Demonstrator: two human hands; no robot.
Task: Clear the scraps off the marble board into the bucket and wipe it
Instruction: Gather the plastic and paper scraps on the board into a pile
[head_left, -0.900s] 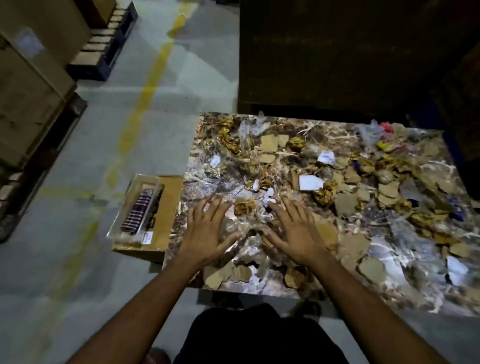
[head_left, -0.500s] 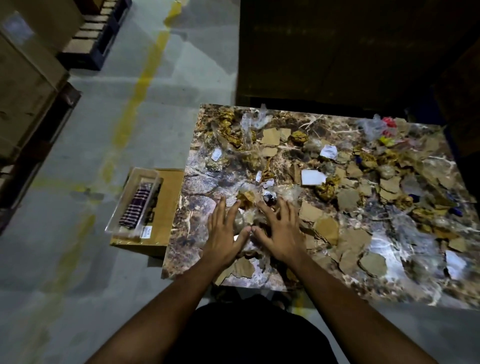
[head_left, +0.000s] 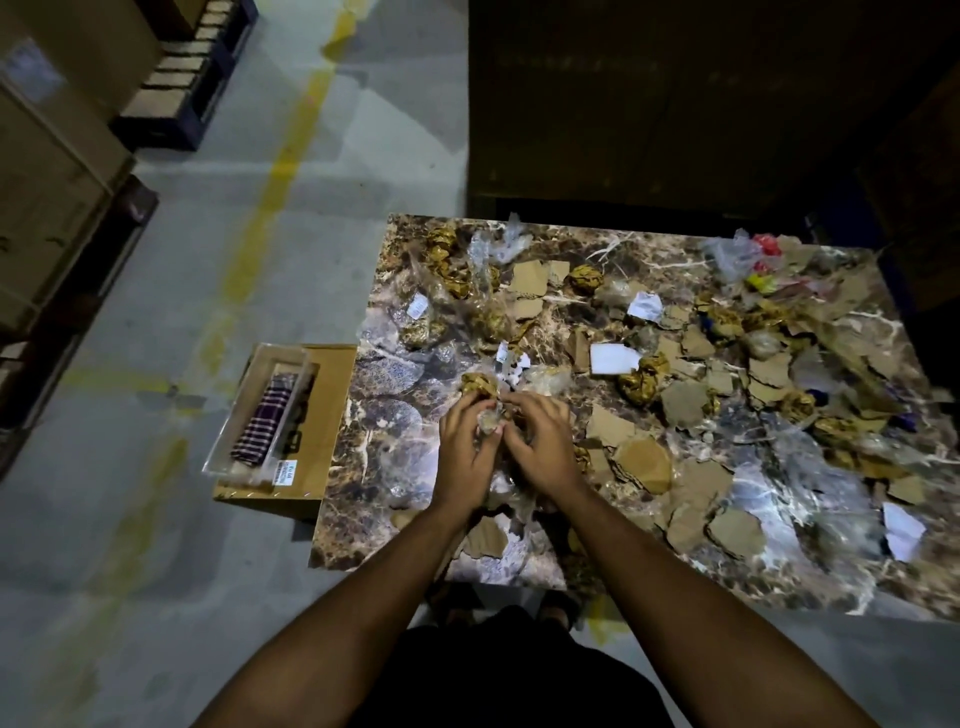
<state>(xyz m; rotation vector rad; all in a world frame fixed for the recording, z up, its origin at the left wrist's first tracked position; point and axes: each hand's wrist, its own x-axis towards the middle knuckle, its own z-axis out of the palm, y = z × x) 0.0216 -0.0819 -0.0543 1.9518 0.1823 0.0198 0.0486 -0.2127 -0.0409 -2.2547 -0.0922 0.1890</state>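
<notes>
A brown veined marble board (head_left: 644, 249) lies before me, strewn with several scraps: torn cardboard pieces (head_left: 641, 462), crumpled gold foil balls (head_left: 641, 379), white paper bits (head_left: 613, 358) and clear plastic film (head_left: 498, 249). My left hand (head_left: 462, 447) and my right hand (head_left: 540, 441) meet near the board's front left. Both have curled fingers and together grip a small bunch of plastic and foil scraps (head_left: 488, 421). A gold foil ball (head_left: 478, 384) sits just beyond my left fingers. No bucket is in view.
A cardboard box (head_left: 317, 415) stands on the floor against the board's left edge, with a clear plastic case holding striped cloth (head_left: 262, 410) on top. Stacked boxes on pallets (head_left: 47, 218) line the far left. A dark wall of stock (head_left: 675, 104) rises behind the board.
My hands were spread flat and apart on the board; they have slid together and curled, bunching scraps between them.
</notes>
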